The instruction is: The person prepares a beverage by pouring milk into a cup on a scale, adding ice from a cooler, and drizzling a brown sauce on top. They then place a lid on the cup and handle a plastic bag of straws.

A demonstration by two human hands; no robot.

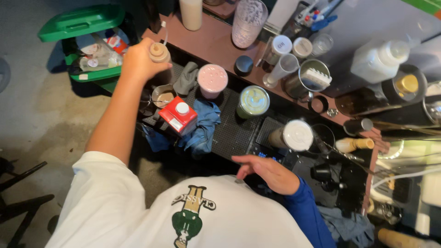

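Right hand [268, 172]: closest to camera, fingers loosely spread, holding nothing, above the dark counter [239, 133].
Left hand [138, 62]: fingers wrapped around a tan squeeze bottle [159, 53].
Squeeze bottle: over a small metal cup [163, 95], near the red carton [180, 116].

Black perforated counter mat [229, 133] carries red carton [179, 117]; blue cloth [204, 124]; pink drink [212, 80]; green drink [252, 101].

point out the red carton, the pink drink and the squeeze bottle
red carton [177, 118], head view, on its red side below the white cap
pink drink [212, 78], head view, on its lid
squeeze bottle [159, 53], head view, on its tan top
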